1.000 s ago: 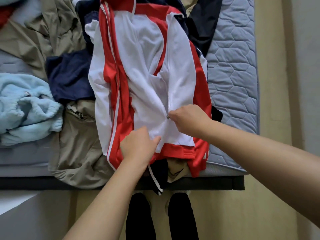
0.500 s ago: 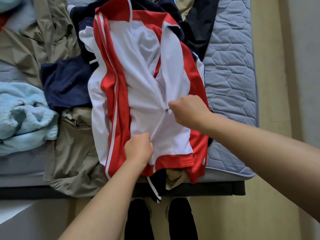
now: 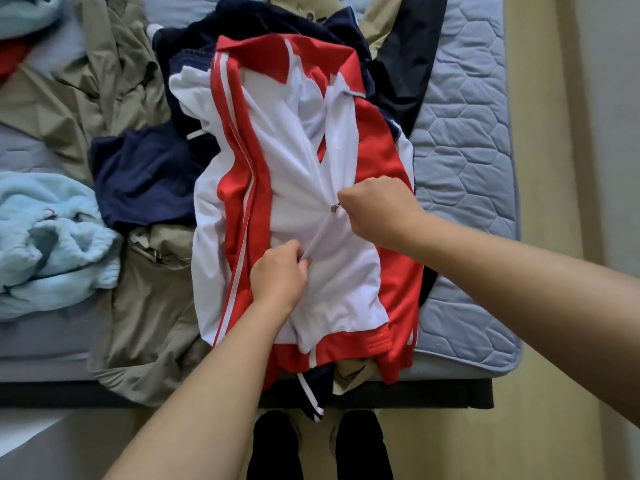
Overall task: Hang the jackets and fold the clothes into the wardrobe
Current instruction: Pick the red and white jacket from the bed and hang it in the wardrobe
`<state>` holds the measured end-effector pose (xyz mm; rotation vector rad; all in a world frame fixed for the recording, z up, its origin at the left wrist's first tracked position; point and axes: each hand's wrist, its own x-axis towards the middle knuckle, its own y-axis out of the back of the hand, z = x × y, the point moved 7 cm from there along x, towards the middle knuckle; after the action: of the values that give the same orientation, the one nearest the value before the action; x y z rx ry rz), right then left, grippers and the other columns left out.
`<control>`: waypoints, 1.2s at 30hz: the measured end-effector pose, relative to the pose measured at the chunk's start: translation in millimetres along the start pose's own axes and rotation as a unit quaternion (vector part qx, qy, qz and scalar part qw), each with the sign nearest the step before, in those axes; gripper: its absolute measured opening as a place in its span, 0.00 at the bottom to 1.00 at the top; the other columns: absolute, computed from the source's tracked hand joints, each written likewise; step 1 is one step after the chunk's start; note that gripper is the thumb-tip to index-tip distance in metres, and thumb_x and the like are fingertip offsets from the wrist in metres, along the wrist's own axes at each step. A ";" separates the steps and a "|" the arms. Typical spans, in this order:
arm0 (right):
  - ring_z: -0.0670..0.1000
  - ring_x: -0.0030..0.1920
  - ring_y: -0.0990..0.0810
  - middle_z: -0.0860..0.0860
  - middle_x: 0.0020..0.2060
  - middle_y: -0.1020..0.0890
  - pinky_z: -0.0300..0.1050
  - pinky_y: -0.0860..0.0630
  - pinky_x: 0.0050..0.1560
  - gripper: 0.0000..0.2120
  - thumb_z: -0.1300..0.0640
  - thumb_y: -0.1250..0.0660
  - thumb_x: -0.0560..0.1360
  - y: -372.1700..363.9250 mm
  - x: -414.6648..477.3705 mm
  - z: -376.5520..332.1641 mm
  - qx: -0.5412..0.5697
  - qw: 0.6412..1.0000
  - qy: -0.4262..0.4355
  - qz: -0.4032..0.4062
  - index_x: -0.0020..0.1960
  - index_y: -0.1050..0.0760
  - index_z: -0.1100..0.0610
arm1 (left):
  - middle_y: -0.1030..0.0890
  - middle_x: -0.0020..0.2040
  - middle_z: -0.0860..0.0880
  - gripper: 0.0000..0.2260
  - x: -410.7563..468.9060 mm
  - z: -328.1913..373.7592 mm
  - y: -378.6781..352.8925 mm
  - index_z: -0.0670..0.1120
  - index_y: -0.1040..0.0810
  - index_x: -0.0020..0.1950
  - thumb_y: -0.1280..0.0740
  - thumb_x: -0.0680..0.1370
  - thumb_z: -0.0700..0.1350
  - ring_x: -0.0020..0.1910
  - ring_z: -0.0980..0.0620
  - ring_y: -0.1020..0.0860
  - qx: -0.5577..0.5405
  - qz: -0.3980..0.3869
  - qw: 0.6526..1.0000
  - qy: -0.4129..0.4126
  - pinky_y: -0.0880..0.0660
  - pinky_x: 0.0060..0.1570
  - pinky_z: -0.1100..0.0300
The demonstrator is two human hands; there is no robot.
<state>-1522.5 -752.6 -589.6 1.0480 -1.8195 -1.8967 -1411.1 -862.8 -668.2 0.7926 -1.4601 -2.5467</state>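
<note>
A red and white zip jacket (image 3: 349,282) lies face up on a pile of clothes at the near edge of the bed. My right hand (image 3: 377,211) pinches the metal zipper pull (image 3: 334,207) about halfway up the front. Lower down, my left hand (image 3: 278,275) grips the white fabric beside the closed part of the zip. Above the pull the jacket front is still parted in a V up to the red collar.
Under and around the jacket lie navy garments (image 3: 142,178), khaki clothes (image 3: 149,313) and a light blue fleece (image 3: 45,237). The grey quilted mattress (image 3: 464,174) shows bare on the right. Beige floor and my dark-socked feet (image 3: 318,445) are below the bed edge.
My right hand has drawn the zipper pull farther up the jacket, closing more of the front. My left hand moved up a little along the zip, still holding the fabric.
</note>
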 end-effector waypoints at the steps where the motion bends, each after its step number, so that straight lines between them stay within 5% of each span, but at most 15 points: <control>1: 0.58 0.34 0.34 0.58 0.41 0.21 0.47 0.45 0.33 0.04 0.63 0.41 0.71 2.0 0.9 3.6 -0.004 1.000 -0.003 -0.001 0.42 0.31 0.55 | 0.19 0.45 0.43 0.07 -5.7 -14.5 -4.3 0.46 0.26 0.43 0.34 0.76 0.48 0.47 0.40 0.23 0.018 -0.016 1.000 0.017 0.35 0.37 0.55; 5: 0.61 0.37 0.26 0.56 0.41 0.20 0.47 0.41 0.34 0.03 0.61 0.38 0.72 -3.5 -0.9 -0.8 -0.012 1.000 0.019 -0.011 0.41 0.32 0.55 | 0.20 0.46 0.46 0.04 -18.2 -54.0 -4.0 0.46 0.26 0.45 0.36 0.76 0.47 0.49 0.41 0.23 0.020 -0.054 0.996 0.063 0.31 0.40 0.54; 9: 0.62 0.40 0.22 0.55 0.41 0.20 0.48 0.38 0.34 0.03 0.61 0.39 0.73 -14.2 -1.0 -7.7 -0.018 0.999 0.031 -0.010 0.47 0.28 0.57 | 0.20 0.45 0.49 0.04 4.3 1.2 11.3 0.49 0.24 0.46 0.33 0.74 0.47 0.46 0.45 0.23 -0.035 -0.019 0.998 -0.046 0.31 0.39 0.55; 12: 0.61 0.35 0.26 0.55 0.38 0.22 0.47 0.42 0.32 0.02 0.61 0.39 0.72 -6.3 2.7 -1.1 -0.006 1.000 0.025 0.015 0.42 0.31 0.55 | 0.21 0.38 0.45 0.10 18.3 28.0 14.6 0.48 0.32 0.37 0.33 0.74 0.46 0.42 0.39 0.25 -0.012 0.013 0.997 -0.074 0.38 0.34 0.55; 17: 0.57 0.31 0.36 0.54 0.32 0.30 0.47 0.45 0.30 0.08 0.65 0.41 0.69 0.4 -1.0 17.7 0.004 1.000 0.022 0.014 0.38 0.38 0.54 | 0.20 0.41 0.43 0.11 6.1 -17.3 -1.5 0.49 0.34 0.36 0.34 0.75 0.48 0.45 0.39 0.24 0.028 -0.024 0.999 -0.016 0.36 0.35 0.55; 25: 0.56 0.33 0.36 0.52 0.31 0.34 0.48 0.43 0.31 0.08 0.65 0.42 0.72 -13.5 -14.1 16.5 0.029 0.999 0.008 0.018 0.38 0.35 0.54 | 0.22 0.39 0.56 0.05 0.8 -32.8 -5.8 0.54 0.27 0.42 0.33 0.73 0.54 0.44 0.52 0.22 -0.042 -0.136 0.990 0.009 0.28 0.41 0.58; 29: 0.56 0.34 0.33 0.51 0.31 0.33 0.49 0.39 0.32 0.08 0.63 0.42 0.75 -13.4 -18.3 19.3 0.053 0.998 -0.016 0.016 0.38 0.34 0.54 | 0.21 0.41 0.57 0.07 35.3 15.9 46.9 0.51 0.24 0.46 0.36 0.75 0.54 0.43 0.56 0.23 -0.161 -0.039 0.986 -0.015 0.30 0.41 0.61; 32: 0.59 0.36 0.26 0.54 0.33 0.25 0.53 0.28 0.35 0.10 0.58 0.43 0.79 -11.8 -20.3 24.2 0.126 0.991 -0.032 0.020 0.41 0.28 0.57 | 0.22 0.40 0.56 0.05 57.4 69.3 82.0 0.49 0.26 0.49 0.37 0.76 0.49 0.40 0.54 0.24 -0.093 0.017 0.990 -0.100 0.31 0.35 0.59; 36: 0.57 0.39 0.24 0.55 0.35 0.23 0.54 0.27 0.43 0.15 0.52 0.41 0.79 -21.3 -18.4 49.9 0.281 0.948 -0.144 -0.032 0.35 0.31 0.56 | 0.22 0.42 0.53 0.10 75.2 134.0 99.3 0.47 0.29 0.57 0.38 0.77 0.46 0.41 0.50 0.24 -0.039 0.050 0.976 -0.207 0.34 0.36 0.58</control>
<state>-1538.5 -700.9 -608.4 1.0368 -2.6261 -1.6640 -1557.0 -837.1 -560.9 0.1724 -1.4404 -2.7830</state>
